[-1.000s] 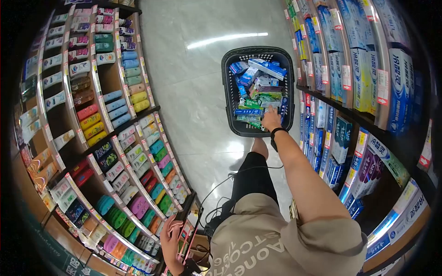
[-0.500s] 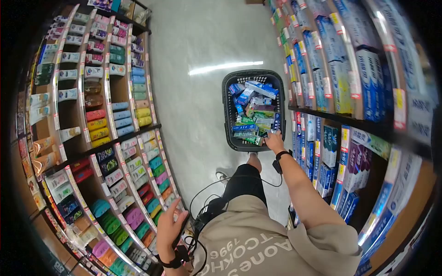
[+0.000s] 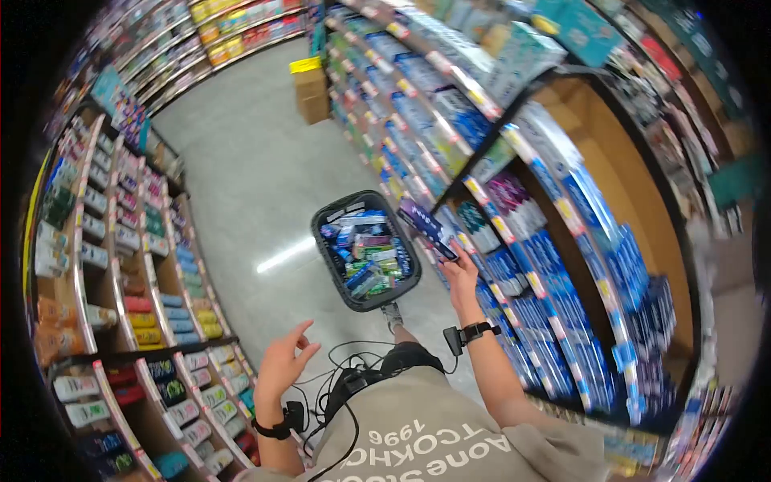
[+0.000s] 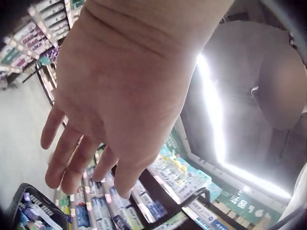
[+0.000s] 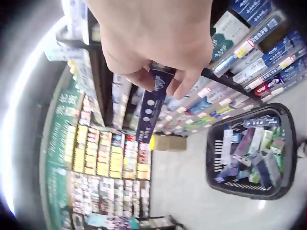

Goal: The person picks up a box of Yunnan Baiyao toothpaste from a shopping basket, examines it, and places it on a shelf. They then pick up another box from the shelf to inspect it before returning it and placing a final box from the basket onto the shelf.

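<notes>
Between the thumb and fingers of my right hand (image 3: 461,277) is one end of a long, dark purple toothpaste box (image 3: 426,228). It points away from me beside the right-hand shelves. In the right wrist view the box (image 5: 152,106) shows pale round spots and white lettering. My left hand (image 3: 283,360) hangs in the air before my body with nothing in it, its fingers loosely extended in the left wrist view. Ahead on the floor stands a black basket (image 3: 328,277), full of toothpaste boxes (image 3: 368,249), mostly blue, green and white.
Toothpaste shelves (image 3: 514,301) run close along my right side. On the left, shelves (image 3: 120,353) hold bottles and soap packs. A brown carton (image 3: 312,96) with a yellow top stands farther along the grey floor (image 3: 233,161). Black cables (image 3: 353,345) hang at my waist.
My right hand has left the near end of the basket and is now beside the right shelves with the dark box. The left hand has come forward, and the head view has turned right.
</notes>
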Demonstrator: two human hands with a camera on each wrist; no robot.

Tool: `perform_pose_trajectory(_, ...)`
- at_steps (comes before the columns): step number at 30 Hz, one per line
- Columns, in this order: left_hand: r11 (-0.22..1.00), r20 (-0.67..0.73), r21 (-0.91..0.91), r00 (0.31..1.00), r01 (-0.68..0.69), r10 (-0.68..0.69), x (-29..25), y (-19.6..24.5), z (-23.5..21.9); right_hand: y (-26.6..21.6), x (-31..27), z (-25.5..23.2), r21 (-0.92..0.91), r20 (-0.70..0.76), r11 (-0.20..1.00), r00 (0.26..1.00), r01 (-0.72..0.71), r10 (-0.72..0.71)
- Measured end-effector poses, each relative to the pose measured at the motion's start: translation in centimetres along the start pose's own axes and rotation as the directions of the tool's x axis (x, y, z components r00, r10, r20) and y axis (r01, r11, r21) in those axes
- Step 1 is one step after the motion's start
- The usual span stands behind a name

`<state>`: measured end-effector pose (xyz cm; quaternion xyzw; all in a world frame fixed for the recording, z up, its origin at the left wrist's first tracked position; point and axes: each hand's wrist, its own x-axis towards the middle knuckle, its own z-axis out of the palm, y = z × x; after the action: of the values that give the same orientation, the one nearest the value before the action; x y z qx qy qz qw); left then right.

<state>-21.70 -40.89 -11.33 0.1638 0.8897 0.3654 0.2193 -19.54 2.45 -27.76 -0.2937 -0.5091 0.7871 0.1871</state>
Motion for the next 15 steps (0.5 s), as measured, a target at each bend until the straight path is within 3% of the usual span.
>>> perform_pose_trajectory(4,0.961,0.102,-0.002,0.956,-0.277,0.276,0.8,2.0,0.6,-7.0,-8.2,-1.2,0.120,-0.061,0.978,0.985,0.169,-0.163)
perform_pose_trajectory(7,0.949,0.171,-0.057,0.933,-0.311,0.316,0.2,6.2,0.2,-8.9,-12.2,-3.4,0.187,-0.174,0.961,0.969,0.205,-0.173)
perform_pose_trajectory(11,0.917,0.208,-0.186,0.898,-0.353,0.388,-1.3,8.1,2.1,-8.5,-14.5,-7.1,0.243,-0.251,0.934,0.947,0.262,-0.200)
perform_pose_trajectory(13,0.895,0.251,-0.215,0.863,-0.391,0.437,-1.6,8.1,3.5,-8.6,-15.9,-8.6,0.277,-0.255,0.923,0.946,0.268,-0.198)
perform_pose_trajectory(15,0.905,0.305,-0.250,0.859,-0.345,0.412,-1.7,8.8,5.0,-8.9,-17.6,-10.5,0.316,-0.213,0.902,0.948,0.295,-0.236)
